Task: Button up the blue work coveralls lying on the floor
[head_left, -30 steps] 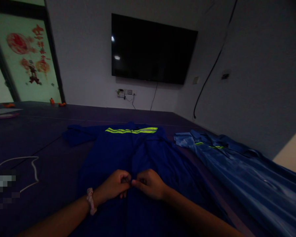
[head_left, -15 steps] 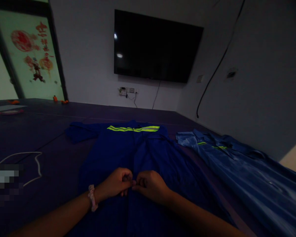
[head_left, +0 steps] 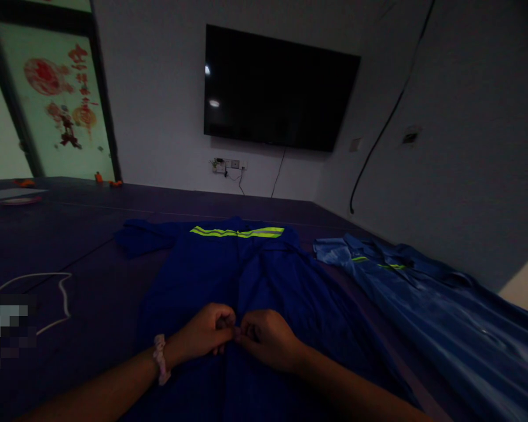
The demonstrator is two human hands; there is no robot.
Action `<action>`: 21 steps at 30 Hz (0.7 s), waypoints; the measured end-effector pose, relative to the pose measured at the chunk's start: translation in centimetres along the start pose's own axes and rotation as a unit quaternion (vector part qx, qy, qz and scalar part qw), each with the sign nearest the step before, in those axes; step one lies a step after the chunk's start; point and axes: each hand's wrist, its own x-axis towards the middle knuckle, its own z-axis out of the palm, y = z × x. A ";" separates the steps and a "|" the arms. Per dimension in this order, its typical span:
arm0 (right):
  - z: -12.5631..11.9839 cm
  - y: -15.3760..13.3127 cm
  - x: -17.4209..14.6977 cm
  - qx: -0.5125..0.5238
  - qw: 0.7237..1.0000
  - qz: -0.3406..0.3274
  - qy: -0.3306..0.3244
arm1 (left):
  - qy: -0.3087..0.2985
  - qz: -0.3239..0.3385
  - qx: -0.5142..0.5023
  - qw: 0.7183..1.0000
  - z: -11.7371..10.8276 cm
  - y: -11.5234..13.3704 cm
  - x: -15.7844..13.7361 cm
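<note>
A dark blue work garment (head_left: 189,281) is spread face up in front of me, with a yellow-green reflective strip (head_left: 237,232) across its chest. Its lower part runs out of view, so I cannot tell if it is a jacket or a coverall. My left hand (head_left: 215,329), a pale scrunchie (head_left: 161,358) on its wrist, is closed in a pinch at the garment's front opening. Fingertips almost touching it, my right hand (head_left: 268,339) pinches the same front edge from the other side. Whatever small fastening lies between the fingertips is hidden.
A second, lighter blue garment (head_left: 426,299) lies to the right, near the wall. On the left are a white cable (head_left: 65,296) and a blurred-out object (head_left: 4,319). A large screen (head_left: 281,88) hangs on the far wall, above sockets (head_left: 229,165).
Both hands stay together at the garment's front edge, with only slight finger movement. The view has tilted up slightly, so the scene sits a little lower.
</note>
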 end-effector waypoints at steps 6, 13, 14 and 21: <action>0.2 0.2 0.0 -0.024 0.999 -0.024 0.002 | 0.003 -0.010 -0.005 1.000 0.0 0.0 0.0; 0.0 0.2 0.1 -0.021 1.000 -0.011 -0.016 | -0.039 -0.023 -0.011 0.999 -0.7 -0.2 0.2; -0.1 0.2 0.1 -0.020 1.000 -0.007 -0.021 | -0.041 -0.025 -0.009 0.999 -0.7 -0.2 0.2; -0.2 0.0 0.0 -0.018 0.999 0.001 -0.030 | -0.032 -0.029 -0.004 0.999 -0.6 -0.2 0.1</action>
